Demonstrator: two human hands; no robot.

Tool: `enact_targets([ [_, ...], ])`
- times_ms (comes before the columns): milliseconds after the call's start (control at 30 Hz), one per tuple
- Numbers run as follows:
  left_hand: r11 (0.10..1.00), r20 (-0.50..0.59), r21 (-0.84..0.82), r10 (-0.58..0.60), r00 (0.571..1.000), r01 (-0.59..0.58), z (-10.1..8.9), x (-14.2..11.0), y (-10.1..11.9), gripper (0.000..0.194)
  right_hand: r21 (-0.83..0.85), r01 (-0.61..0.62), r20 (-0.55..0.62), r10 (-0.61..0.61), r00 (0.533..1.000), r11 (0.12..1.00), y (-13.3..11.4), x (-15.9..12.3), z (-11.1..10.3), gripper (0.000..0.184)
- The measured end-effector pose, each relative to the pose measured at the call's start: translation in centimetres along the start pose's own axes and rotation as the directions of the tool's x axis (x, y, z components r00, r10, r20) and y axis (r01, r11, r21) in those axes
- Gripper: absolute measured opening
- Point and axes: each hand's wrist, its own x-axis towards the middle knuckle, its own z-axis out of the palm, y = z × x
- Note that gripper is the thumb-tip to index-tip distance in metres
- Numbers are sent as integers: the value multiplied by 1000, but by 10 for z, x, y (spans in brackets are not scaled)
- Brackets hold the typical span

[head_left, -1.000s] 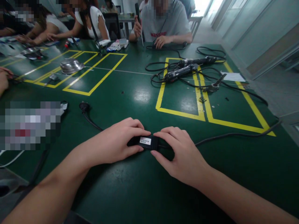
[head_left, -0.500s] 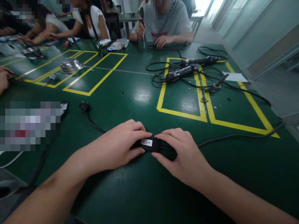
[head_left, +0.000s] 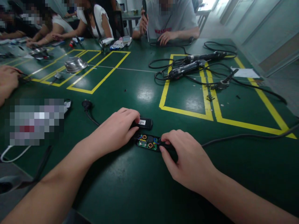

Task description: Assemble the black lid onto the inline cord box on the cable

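My left hand (head_left: 122, 126) is closed on one end of a black housing cover (head_left: 146, 123) with a white label, held just beyond the lower half. My right hand (head_left: 181, 152) pinches the right end of the opened lower housing (head_left: 147, 142), where a black cable enters. Inside it a green circuit board shows, with copper-coloured ring coils, a small glass tube and coloured wires. The cable (head_left: 233, 139) runs off to the right. On the left a black power plug (head_left: 87, 105) lies on its cord, which passes behind my left hand.
Two black electric screwdrivers (head_left: 185, 70) with looped cables lie on the green table at the right, near small screws (head_left: 210, 97). A metal bowl (head_left: 75, 64) stands farther left. Across the table a person's hand (head_left: 144, 23) holds a screwdriver. Another hand (head_left: 8, 82) is at the left edge.
The labelled cover has come off the housing and moved away from me with my left hand, so the circuit board now shows. My right hand stays at the cable end.
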Motion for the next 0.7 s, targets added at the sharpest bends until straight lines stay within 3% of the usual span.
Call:
enact_targets([
  [100,998,-39,-44,33,999,-34,-10,-4,2,12,20,14,13,-14,1000,1000,0,1,-1,14],
  [233,992,175,-123,27,984,-6,-22,-13,8,9,45,-10,32,9,999,999,0,1,-2,15],
  [333,993,236,-120,9,972,20,-22,-16,9,3,79,-50,17,48,999,996,1,-1,-1,14],
  [533,991,242,-130,1,970,31,-15,-14,8,8,61,-38,-92,44,995,997,3,-4,1,14],
  [700,977,189,-210,11,982,29,-25,-13,9,11,67,-28,-167,38,985,997,0,-3,-4,12],
])
